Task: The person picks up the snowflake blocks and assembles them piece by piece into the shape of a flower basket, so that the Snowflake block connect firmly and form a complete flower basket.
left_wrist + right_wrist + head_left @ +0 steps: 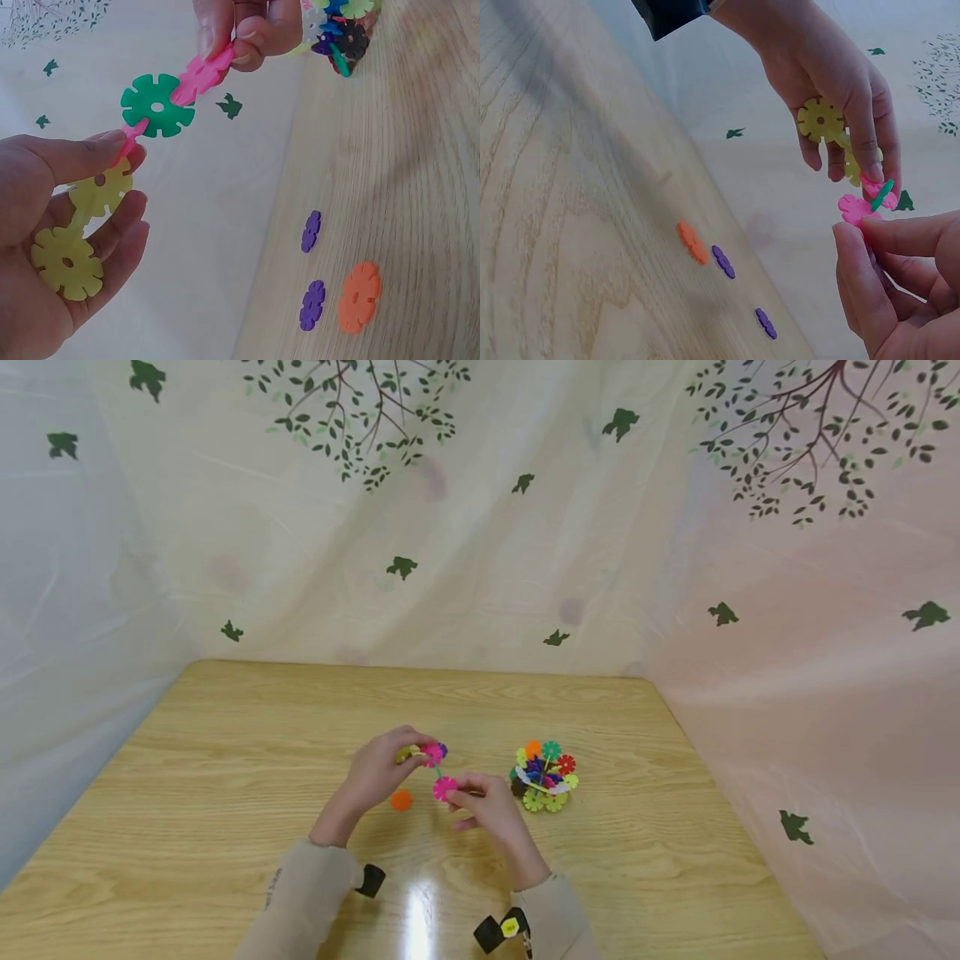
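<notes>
A short chain of plastic snowflake discs spans both hands. In the left wrist view, a green disc point(139, 103) sits slotted between two pink discs. My left hand point(378, 768) pinches the left pink disc point(130, 139) between thumb and finger. Joined yellow discs point(49, 262) lie against that hand's palm and fingers. My right hand point(491, 810) pinches the other pink disc point(444, 787) between thumb and fingers. The right wrist view shows the green disc point(882, 196) nearly edge-on.
An orange disc point(401, 800) lies flat on the wooden table point(225, 793). Two purple discs point(311, 231) lie close to it. To the right stands a multicoloured cluster of joined discs point(555, 785). A patterned sheet point(465, 610) hangs behind the table.
</notes>
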